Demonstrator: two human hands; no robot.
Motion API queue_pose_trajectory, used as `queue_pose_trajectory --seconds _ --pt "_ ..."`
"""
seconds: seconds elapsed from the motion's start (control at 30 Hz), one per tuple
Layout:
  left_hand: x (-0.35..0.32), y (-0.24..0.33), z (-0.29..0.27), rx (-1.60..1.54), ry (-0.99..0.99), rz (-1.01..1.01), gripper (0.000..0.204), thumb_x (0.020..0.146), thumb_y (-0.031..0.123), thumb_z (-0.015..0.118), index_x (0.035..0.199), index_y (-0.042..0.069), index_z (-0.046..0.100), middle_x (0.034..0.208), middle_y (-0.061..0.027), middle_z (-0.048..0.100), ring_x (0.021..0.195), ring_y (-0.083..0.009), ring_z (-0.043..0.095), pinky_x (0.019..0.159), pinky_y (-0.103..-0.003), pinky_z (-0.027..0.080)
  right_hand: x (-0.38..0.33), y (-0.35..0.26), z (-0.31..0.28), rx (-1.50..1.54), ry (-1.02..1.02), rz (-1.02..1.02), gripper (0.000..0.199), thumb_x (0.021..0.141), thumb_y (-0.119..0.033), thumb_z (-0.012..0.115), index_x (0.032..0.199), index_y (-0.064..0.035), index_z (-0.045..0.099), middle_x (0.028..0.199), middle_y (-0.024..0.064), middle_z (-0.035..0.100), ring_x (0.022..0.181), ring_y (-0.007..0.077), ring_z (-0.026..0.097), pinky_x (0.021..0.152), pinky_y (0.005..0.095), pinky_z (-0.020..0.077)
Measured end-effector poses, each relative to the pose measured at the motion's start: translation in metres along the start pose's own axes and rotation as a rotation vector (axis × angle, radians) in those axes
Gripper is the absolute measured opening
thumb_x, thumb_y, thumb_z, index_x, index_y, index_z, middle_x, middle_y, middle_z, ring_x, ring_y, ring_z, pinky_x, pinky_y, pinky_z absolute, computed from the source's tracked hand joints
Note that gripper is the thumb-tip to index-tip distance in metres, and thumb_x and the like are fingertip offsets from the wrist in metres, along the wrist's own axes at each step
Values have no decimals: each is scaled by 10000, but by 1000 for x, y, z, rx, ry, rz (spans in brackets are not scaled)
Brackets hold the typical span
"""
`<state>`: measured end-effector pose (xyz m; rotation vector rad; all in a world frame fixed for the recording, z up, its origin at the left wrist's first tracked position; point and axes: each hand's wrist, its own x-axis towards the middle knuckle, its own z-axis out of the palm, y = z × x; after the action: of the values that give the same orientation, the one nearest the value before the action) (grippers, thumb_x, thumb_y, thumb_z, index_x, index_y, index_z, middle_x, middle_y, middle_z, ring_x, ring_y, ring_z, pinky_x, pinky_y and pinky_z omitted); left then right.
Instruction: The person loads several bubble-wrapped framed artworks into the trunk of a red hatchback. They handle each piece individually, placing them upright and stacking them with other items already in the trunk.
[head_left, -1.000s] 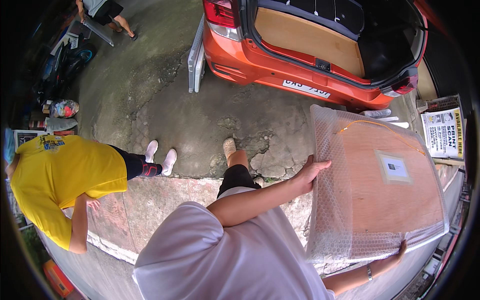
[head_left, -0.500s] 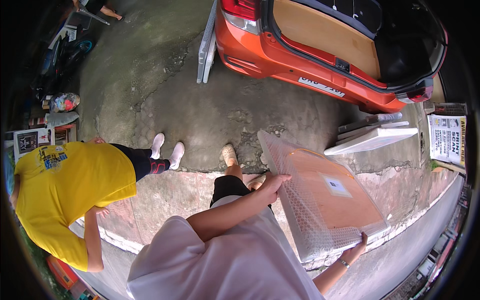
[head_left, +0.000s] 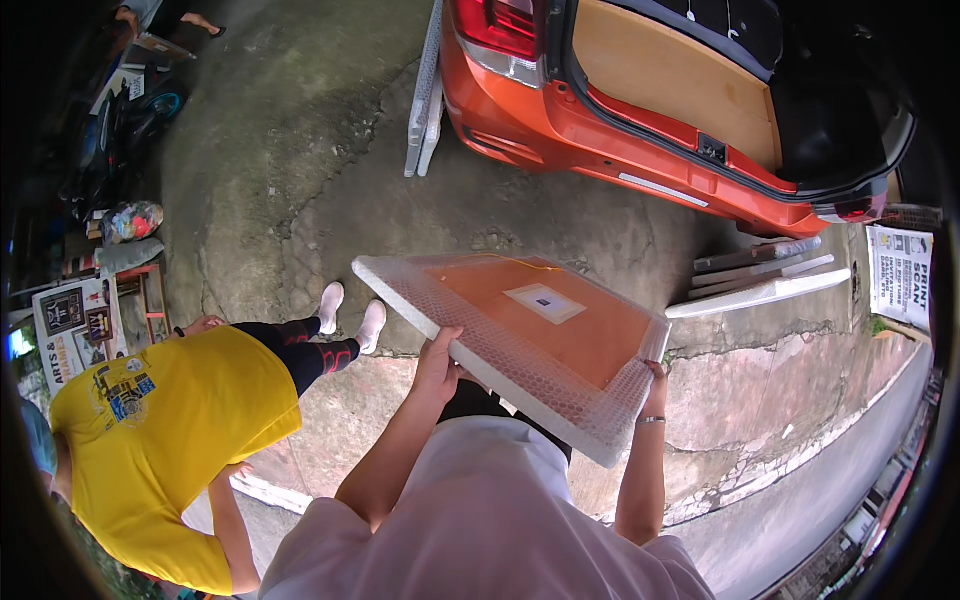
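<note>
I hold a flat rectangular panel (head_left: 520,335) wrapped in bubble wrap, orange-brown with a small white label in its middle. It lies almost level in front of my chest. My left hand (head_left: 438,362) grips its near long edge from below. My right hand (head_left: 655,385), with a thin band on the wrist, holds the right corner. An orange car (head_left: 620,120) stands ahead with its rear hatch open, and a brown board lies in its boot.
A person in a yellow shirt (head_left: 150,430) and black leggings stands close on my left. White flat panels lean against the car (head_left: 425,110) and lie on the ground at right (head_left: 760,290). A concrete step edge (head_left: 740,400) runs under my feet. Clutter lines the far left.
The wrapped panel has swung down from nearly upright at my right to almost flat in front of me. My view has shifted closer to the car.
</note>
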<state>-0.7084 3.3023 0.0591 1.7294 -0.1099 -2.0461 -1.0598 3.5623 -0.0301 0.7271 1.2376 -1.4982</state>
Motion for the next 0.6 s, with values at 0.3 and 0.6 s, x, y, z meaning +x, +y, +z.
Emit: queue_pose_trajectory --seconds 0.3,0.6 --pt "31 26 136 -157 202 413 250 831 89 709 1043 69 579 934 -12 604 793 -94 576 650 -288 470 205 -34 83 -641 -114 51 248 919 -270 527 970 -47 625 778 91 642 696 222 615 706 345 548" --pt "150 21 220 -196 326 632 216 815 39 707 996 54 589 883 0 618 739 -62 550 582 -252 421 364 -42 141 -1124 -168 -28 258 927 -305 538 920 -67 637 739 72 631 626 194 574 733 356 549"
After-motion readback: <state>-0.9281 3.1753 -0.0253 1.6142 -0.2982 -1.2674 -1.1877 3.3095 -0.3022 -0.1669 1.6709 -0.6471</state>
